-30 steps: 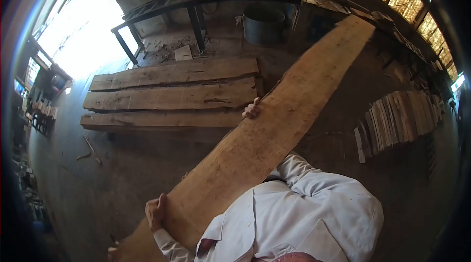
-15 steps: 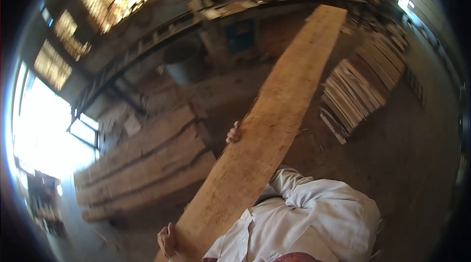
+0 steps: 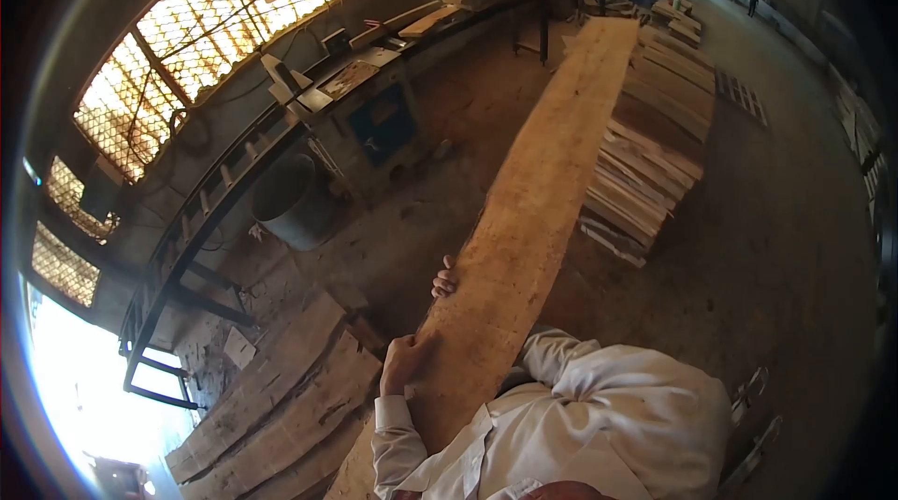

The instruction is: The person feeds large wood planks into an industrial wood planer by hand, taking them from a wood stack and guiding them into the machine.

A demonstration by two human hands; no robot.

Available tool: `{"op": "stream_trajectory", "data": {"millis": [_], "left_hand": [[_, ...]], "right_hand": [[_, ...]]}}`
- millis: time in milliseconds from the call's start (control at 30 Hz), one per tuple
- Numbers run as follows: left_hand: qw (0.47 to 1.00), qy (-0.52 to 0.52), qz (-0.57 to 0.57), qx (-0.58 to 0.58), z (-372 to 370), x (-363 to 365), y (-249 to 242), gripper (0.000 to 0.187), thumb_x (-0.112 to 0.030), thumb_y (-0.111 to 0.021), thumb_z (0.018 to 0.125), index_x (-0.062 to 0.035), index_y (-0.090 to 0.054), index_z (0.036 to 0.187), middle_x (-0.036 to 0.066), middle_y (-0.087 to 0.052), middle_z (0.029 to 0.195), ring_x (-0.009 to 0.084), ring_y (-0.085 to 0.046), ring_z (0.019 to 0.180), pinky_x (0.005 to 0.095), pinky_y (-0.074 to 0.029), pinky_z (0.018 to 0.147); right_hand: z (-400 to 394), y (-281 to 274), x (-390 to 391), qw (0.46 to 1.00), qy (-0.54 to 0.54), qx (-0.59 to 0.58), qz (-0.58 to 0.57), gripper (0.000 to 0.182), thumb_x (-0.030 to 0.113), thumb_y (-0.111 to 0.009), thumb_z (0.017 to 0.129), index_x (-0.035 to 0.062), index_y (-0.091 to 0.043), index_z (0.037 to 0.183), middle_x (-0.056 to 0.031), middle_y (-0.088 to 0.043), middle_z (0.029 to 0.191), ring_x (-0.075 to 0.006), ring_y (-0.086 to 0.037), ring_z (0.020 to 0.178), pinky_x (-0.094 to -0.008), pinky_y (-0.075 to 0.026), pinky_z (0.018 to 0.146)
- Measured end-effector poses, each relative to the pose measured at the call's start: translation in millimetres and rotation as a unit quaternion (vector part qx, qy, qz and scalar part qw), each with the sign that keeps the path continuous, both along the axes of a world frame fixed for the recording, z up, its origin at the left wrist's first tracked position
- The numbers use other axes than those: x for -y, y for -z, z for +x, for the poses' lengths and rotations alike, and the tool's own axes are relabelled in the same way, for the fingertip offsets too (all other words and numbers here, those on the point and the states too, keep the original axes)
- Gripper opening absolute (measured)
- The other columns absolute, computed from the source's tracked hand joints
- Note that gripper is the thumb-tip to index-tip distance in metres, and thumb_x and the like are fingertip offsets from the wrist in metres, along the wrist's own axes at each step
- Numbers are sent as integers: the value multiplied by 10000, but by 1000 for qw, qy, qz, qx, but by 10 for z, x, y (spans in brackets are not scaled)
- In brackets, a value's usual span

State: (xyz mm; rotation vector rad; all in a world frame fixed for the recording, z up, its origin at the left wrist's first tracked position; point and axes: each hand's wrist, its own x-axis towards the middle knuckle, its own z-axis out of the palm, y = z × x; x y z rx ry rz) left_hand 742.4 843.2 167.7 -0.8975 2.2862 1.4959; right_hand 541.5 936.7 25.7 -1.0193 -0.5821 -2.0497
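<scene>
A long rough wooden plank (image 3: 524, 219) slants from beside my body up to the far right in the head view. My left hand (image 3: 404, 358) is closed on its left edge, with the back of the hand showing and part of it resting over the top face. My right arm passes under the plank, and the curled fingertips of my right hand (image 3: 444, 278) wrap up around the same left edge, a little farther along. The rest of that hand is hidden beneath the wood.
Wide slabs (image 3: 271, 388) lie at the lower left. A pile of sawn boards (image 3: 655, 140) stands right of the plank's far part. Along the wall run a roller conveyor (image 3: 201, 210) and a machine with a blue panel (image 3: 383, 123); a metal drum (image 3: 304, 210) stands near it.
My left hand has slid up along the plank's edge, closer to my right hand. The view has turned to the right, bringing the far boards nearer the plank's end.
</scene>
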Motion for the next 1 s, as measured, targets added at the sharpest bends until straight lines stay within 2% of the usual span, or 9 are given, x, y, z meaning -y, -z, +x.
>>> {"op": "stream_trajectory", "data": {"millis": [67, 167, 233, 400, 467, 600, 700, 800, 1000], "left_hand": [[1000, 10, -14, -11, -169, 178, 30, 616, -539, -746, 843, 63, -740, 970, 76, -716, 781, 124, -641, 684, 326, -520, 636], [997, 63, -49, -6, -994, 435, 384, 640, -565, -742, 829, 56, -740, 985, 135, -733, 808, 176, -672, 725, 346, -530, 678], [993, 104, -55, -12, -1465, 735, 637, 672, -595, -739, 811, 52, -740, 993, 167, -734, 829, 205, -687, 767, 361, -533, 713], [990, 140, -1, -28, -2437, 1166, 162, 715, -655, -741, 755, 22, -757, 984, 195, -736, 863, 239, -716, 845, 389, -533, 752], [984, 175, -29, -22, -2744, 1371, 60, 710, -654, -751, 741, 8, -762, 997, 195, -741, 895, 259, -722, 863, 398, -536, 760], [987, 161, -5, -21, -3126, 1931, -64, 706, -666, -764, 712, -17, -766, 991, 180, -742, 905, 320, -723, 879, 423, -542, 776], [979, 154, -123, -49, -3119, 2170, -84, 662, -660, -762, 715, -35, -764, 935, 174, -732, 875, 369, -706, 873, 451, -540, 778], [971, 150, -159, -94, -3392, 2524, -249, 682, -705, -716, 740, -43, -747, 900, 187, -722, 875, 413, -684, 896, 487, -531, 789], [963, 133, -222, -71, -4981, 3764, -390, 645, -667, -728, 734, -44, -747, 902, 217, -709, 875, 417, -676, 897, 495, -523, 780]], "right_hand": [[-149, 64, 58, 999, 31, 3, 31, 477, 434, -404, 1055, 152, -445, 1437, -46, -620, 1034, -212, -572, 1005, -401, -406, 938], [-931, 325, 171, 997, -20, 56, 54, 374, 375, -426, 1058, 110, -500, 1312, -58, -614, 975, -211, -570, 958, -380, -404, 912], [-1397, 453, 333, 999, -12, 25, 37, 368, 346, -399, 1070, 104, -504, 1326, -58, -610, 971, -212, -564, 943, -378, -403, 907], [-2218, 462, 591, 986, 48, 114, 116, 509, 420, -373, 1072, 86, -444, 1449, -67, -597, 1027, -224, -546, 985, -430, -415, 923], [-2363, 134, 542, 963, 23, 179, 199, 550, 436, -373, 1070, 77, -434, 1482, -98, -620, 1156, -261, -563, 1094, -456, -434, 973], [-2743, -326, 568, 912, 36, 222, 344, 553, 439, -374, 1069, 77, -433, 1484, -100, -616, 1170, -264, -560, 1104, -457, -433, 980], [-2934, -301, 708, 892, 56, 226, 388, 555, 440, -375, 1068, 78, -433, 1485, -102, -612, 1181, -267, -558, 1112, -457, -432, 984], [-3365, -166, 933, 866, 78, 240, 431, 557, 442, -376, 1068, 78, -432, 1486, -103, -609, 1192, -270, -556, 1120, -457, -431, 989], [-4676, 232, 1907, 814, 91, 292, 493, 562, 445, -378, 1067, 78, -430, 1489, -106, -603, 1214, -275, -552, 1135, -458, -430, 999]]}}
